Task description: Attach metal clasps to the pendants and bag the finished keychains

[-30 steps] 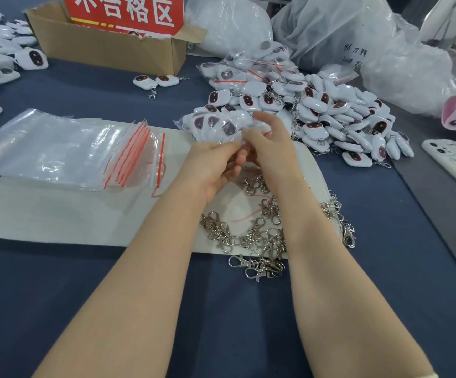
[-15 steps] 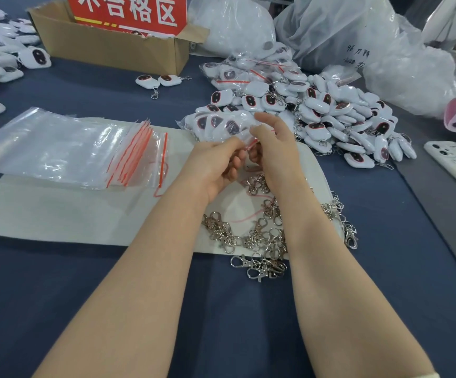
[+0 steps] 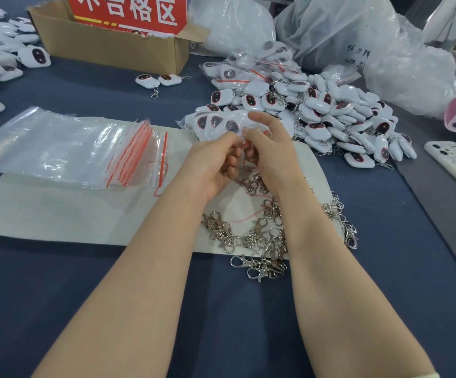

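Head view: the left hand (image 3: 213, 162) and right hand (image 3: 272, 156) meet, fingers (image 3: 263, 120) pinching the mouth of a filled bag (image 3: 216, 122) at the mat's (image 3: 57, 214) far edge. Risk: a partly pressed seal could spill the contents, and the loose clasps (image 3: 259, 236) under the wrists may snag.
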Action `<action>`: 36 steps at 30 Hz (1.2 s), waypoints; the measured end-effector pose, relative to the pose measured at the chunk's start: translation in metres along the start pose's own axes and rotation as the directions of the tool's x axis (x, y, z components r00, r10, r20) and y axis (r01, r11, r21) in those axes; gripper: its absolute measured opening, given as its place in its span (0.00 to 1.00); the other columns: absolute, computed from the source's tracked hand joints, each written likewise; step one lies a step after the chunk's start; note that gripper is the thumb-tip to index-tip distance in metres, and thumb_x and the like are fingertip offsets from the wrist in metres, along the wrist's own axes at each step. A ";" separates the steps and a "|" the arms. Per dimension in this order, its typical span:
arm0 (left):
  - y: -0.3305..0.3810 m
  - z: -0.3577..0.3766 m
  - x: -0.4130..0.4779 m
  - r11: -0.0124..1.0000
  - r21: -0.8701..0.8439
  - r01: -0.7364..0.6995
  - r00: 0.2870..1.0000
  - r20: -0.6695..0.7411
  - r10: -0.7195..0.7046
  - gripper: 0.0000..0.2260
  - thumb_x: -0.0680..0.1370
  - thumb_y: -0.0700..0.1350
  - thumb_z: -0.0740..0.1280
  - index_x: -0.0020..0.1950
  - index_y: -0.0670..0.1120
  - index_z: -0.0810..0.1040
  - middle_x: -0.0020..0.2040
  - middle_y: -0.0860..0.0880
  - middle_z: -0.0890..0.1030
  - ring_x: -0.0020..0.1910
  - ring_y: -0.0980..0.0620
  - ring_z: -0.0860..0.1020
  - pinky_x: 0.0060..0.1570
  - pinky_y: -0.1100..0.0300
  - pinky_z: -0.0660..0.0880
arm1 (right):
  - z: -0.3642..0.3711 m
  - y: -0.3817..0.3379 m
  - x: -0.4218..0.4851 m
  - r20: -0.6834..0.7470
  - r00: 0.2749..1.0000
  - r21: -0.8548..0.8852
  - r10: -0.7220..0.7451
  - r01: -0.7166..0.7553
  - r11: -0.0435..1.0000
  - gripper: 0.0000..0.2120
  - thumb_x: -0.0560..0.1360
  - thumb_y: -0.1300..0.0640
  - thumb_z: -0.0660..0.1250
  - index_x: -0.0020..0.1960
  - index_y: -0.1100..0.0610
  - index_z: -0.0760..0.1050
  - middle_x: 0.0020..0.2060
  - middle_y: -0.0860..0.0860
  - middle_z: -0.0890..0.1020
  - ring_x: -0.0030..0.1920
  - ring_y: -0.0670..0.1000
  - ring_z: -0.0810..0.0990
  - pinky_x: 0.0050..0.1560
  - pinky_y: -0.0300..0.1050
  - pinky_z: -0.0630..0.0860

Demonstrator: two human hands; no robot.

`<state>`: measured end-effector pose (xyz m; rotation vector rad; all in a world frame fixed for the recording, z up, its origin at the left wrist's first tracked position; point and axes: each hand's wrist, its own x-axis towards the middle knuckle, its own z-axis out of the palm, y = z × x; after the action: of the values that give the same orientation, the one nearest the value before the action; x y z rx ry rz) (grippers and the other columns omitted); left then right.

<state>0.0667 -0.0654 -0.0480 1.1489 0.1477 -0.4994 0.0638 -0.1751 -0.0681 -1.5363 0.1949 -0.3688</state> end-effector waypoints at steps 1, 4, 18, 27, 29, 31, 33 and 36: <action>-0.001 0.000 0.000 1.000 0.005 -0.002 1.000 0.003 0.002 0.11 0.76 0.37 0.65 0.33 0.44 0.72 0.22 0.52 0.70 0.19 0.60 0.63 0.19 0.70 0.59 | 0.000 0.000 0.000 0.004 1.000 -0.005 0.007 -0.007 1.000 0.11 0.75 0.62 0.66 0.55 0.52 0.74 0.29 0.48 0.73 0.26 0.44 0.71 0.30 0.39 0.67; -0.002 0.001 0.001 1.000 0.004 -0.014 1.000 0.009 0.014 0.12 0.76 0.36 0.64 0.33 0.44 0.70 0.23 0.52 0.69 0.19 0.60 0.62 0.19 0.69 0.56 | 0.001 0.000 0.000 0.018 0.999 0.019 0.041 -0.042 0.999 0.15 0.69 0.55 0.67 0.56 0.52 0.75 0.29 0.48 0.72 0.27 0.45 0.69 0.31 0.40 0.66; -0.002 0.000 0.003 1.000 -0.018 -0.011 1.000 0.000 0.011 0.09 0.76 0.38 0.64 0.35 0.44 0.73 0.23 0.53 0.68 0.19 0.60 0.60 0.19 0.68 0.55 | 0.000 0.001 0.001 0.126 0.991 0.114 0.036 -0.051 0.992 0.13 0.76 0.68 0.63 0.55 0.53 0.72 0.27 0.49 0.74 0.27 0.45 0.68 0.33 0.41 0.63; -0.001 0.000 0.003 0.999 -0.037 -0.027 1.000 -0.013 0.027 0.12 0.75 0.36 0.63 0.32 0.45 0.70 0.22 0.53 0.69 0.19 0.60 0.61 0.19 0.69 0.54 | 0.000 0.002 0.004 0.034 0.998 0.023 0.047 -0.048 0.999 0.11 0.68 0.56 0.62 0.48 0.49 0.77 0.27 0.48 0.73 0.28 0.48 0.69 0.31 0.41 0.65; -0.001 0.001 0.002 0.998 -0.061 -0.018 1.000 -0.023 0.016 0.11 0.75 0.37 0.62 0.33 0.45 0.69 0.22 0.53 0.68 0.18 0.60 0.60 0.19 0.69 0.54 | -0.002 0.003 0.006 -0.012 0.999 0.061 0.036 -0.036 0.998 0.10 0.72 0.62 0.60 0.48 0.52 0.77 0.24 0.46 0.72 0.25 0.46 0.66 0.26 0.38 0.64; -0.001 0.001 0.002 0.997 -0.070 -0.017 0.999 -0.034 0.015 0.10 0.75 0.37 0.62 0.34 0.45 0.70 0.22 0.53 0.68 0.18 0.60 0.60 0.19 0.69 0.54 | -0.003 0.003 0.006 -0.036 0.999 0.082 0.028 -0.025 0.996 0.12 0.74 0.66 0.59 0.49 0.52 0.76 0.23 0.45 0.72 0.24 0.45 0.66 0.26 0.36 0.64; -0.001 0.001 0.002 0.998 -0.067 -0.013 1.000 -0.027 0.011 0.08 0.75 0.38 0.63 0.36 0.44 0.71 0.23 0.53 0.69 0.18 0.60 0.61 0.19 0.69 0.55 | -0.003 0.004 0.005 -0.025 0.999 0.091 0.021 -0.019 0.996 0.13 0.75 0.66 0.59 0.50 0.51 0.75 0.22 0.44 0.73 0.24 0.45 0.67 0.27 0.37 0.64; -0.002 0.000 0.001 0.999 -0.037 -0.010 1.000 0.009 0.010 0.06 0.76 0.40 0.64 0.39 0.43 0.74 0.24 0.53 0.72 0.19 0.60 0.63 0.19 0.69 0.58 | -0.003 0.006 0.005 0.006 1.000 0.083 0.005 -0.006 0.997 0.14 0.74 0.66 0.61 0.52 0.50 0.74 0.22 0.44 0.74 0.25 0.45 0.68 0.28 0.38 0.64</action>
<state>0.0669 -0.0668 -0.0499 1.1104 0.1431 -0.4909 0.0682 -0.1797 -0.0734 -1.4546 0.1771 -0.3638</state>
